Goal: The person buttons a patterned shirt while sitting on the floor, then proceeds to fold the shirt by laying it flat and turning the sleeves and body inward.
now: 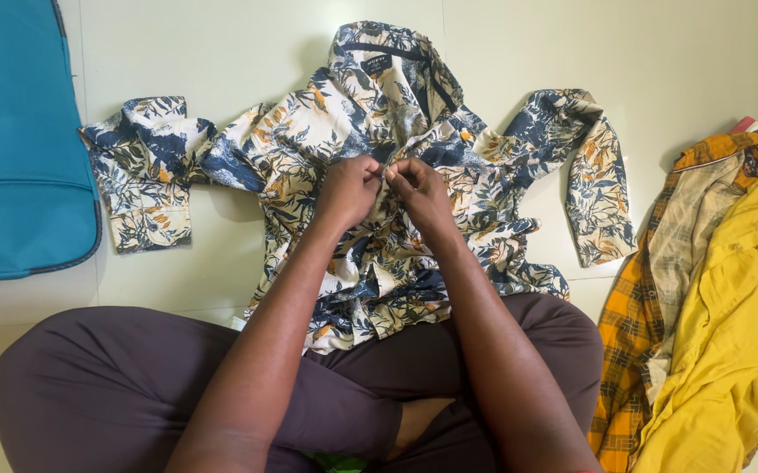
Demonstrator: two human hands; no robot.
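Left hand [350,190] and right hand [420,193] both pinched on floral shirt [379,263] placket (spread flat for access), below its collar [394,54].

Bare floor [221,44] lies open along the top of the view, left and right of the floral shirt [370,114] collar, and a hand could pass there freely. On the left, the blue bag [20,140] blocks the edge, just beside the shirt's spread sleeve — only a narrow strip of floor runs between them. On the right, the yellow garment [729,333] and the orange plaid shirt [633,350] heap up, near the other sleeve. Near the body, the crossed legs [133,377] close the way — the shirt's hem lies over them.
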